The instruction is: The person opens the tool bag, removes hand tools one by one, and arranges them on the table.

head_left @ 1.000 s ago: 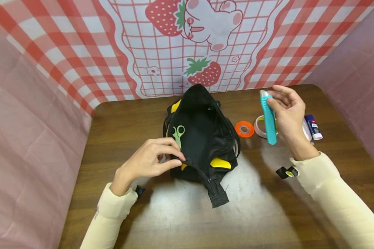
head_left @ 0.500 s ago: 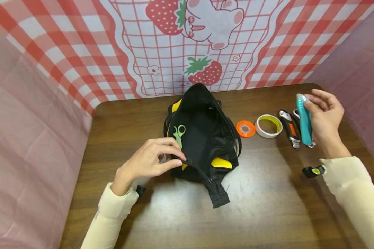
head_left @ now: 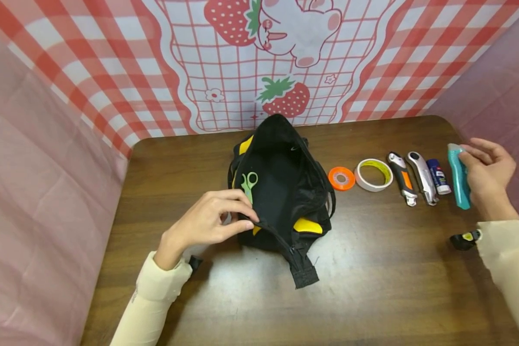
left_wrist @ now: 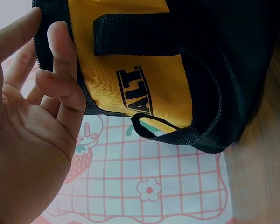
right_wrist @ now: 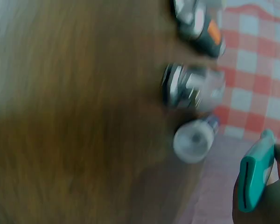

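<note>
A black-and-yellow tool bag (head_left: 308, 226) stands with its mouth wide apart in the head view. My left hand (head_left: 209, 217) pinches its near-left zip edge between thumb and fingers; the left wrist view shows those fingers at the zip and yellow fabric (left_wrist: 140, 84) with black lettering. Green-handled scissors (head_left: 251, 181) show inside the bag, their lower part behind the fingers. Far to the right, my right hand (head_left: 489, 170) holds a teal box cutter (head_left: 459, 180) upright between thumb and fingers, just right of the glue stick. The right wrist view shows the cutter's end (right_wrist: 253, 182).
Right of the bag, a row runs along the brown table (head_left: 372, 259): an orange tape roll (head_left: 332, 179), a white tape roll (head_left: 373, 188), a black-orange utility knife (head_left: 400, 177), a grey utility knife (head_left: 423, 176) and a glue stick (head_left: 438, 176). A pink curtain (head_left: 495, 108) hangs at right.
My right hand has moved right with the teal box cutter, from over the white tape roll to past the glue stick, uncovering the two knives. My left hand stays at the bag's edge.
</note>
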{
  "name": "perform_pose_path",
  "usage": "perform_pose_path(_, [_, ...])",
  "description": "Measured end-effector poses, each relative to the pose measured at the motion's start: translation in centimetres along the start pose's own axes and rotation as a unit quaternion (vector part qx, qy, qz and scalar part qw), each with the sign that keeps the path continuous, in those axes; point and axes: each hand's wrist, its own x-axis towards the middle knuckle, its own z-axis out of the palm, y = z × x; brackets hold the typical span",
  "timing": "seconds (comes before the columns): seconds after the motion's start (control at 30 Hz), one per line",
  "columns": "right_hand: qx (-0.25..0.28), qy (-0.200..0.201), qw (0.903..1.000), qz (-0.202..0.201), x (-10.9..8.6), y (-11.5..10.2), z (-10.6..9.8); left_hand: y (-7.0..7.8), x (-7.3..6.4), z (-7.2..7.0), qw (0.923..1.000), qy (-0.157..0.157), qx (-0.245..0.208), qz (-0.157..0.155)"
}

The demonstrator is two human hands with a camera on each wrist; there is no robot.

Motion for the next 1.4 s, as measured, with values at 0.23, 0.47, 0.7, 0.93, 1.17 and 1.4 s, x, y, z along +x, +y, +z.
perform_pose_path(0.23, [-0.050,-0.040,0.9977,-0.020,1.7,1.2,-1.6,-0.3,-0.1,0.1,1.0000,-0.002,0.005,0.004])
perform_pose_path(0.47, [-0.067,-0.057,0.9961,0.000,2.9,2.0,-2.5,-0.2,0.0,0.1,1.0000,0.005,-0.002,0.004])
perform_pose_path(0.7, [-0.102,-0.088,0.9909,0.012,3.8,3.0,-3.0,-0.2,0.1,0.1,1.0000,0.006,-0.004,0.004])
perform_pose_path(0.93, [-0.108,-0.127,0.9861,0.000,4.3,3.6,-2.9,-0.2,0.0,0.1,1.0000,0.006,-0.006,0.002])
perform_pose_path(1.17, [-0.213,-0.142,0.9664,-0.027,4.1,3.7,-2.7,-0.2,0.0,0.1,1.0000,0.008,-0.005,0.003])
perform_pose_path(1.4, [-0.298,-0.155,0.9406,-0.051,4.0,4.2,-2.6,-0.2,0.0,0.1,1.0000,0.007,-0.002,0.003])
